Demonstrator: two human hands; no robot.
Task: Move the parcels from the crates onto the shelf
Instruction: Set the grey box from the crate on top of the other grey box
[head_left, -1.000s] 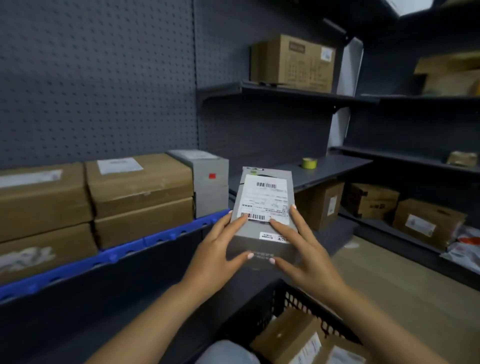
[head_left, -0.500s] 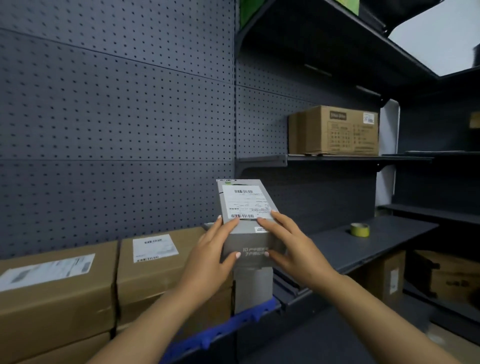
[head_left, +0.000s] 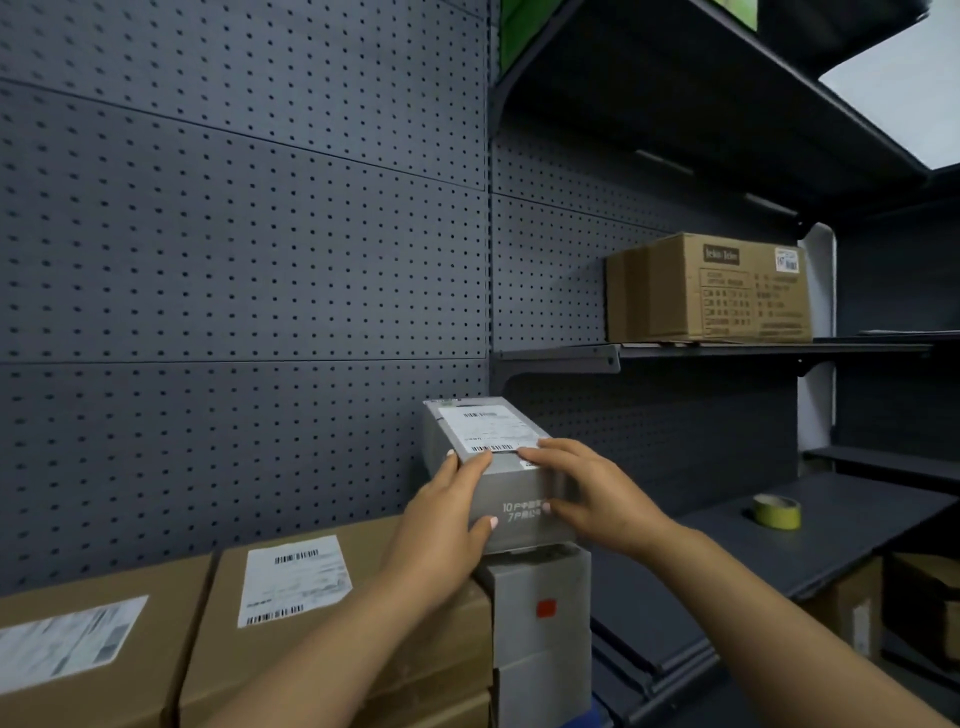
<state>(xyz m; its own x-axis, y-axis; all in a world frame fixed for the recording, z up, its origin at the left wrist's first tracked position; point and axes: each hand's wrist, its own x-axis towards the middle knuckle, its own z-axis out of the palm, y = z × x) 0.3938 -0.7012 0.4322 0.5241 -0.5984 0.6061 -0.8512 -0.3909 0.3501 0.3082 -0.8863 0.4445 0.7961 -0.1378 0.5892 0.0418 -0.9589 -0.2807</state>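
The small grey parcel (head_left: 498, 467) is gripped by the left hand (head_left: 447, 514) and right hand (head_left: 592, 499), atop the tall grey box (head_left: 540, 623), brown boxes (head_left: 291, 613) beside it.

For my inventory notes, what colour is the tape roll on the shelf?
Yellow-green tape roll, seen in the head view.

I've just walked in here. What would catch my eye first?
Two hands, the left hand and right hand, hold a small grey parcel on top of a taller grey box, in front of a dark pegboard wall. Brown boxes sit to its left, and a tape roll lies on the right shelf.
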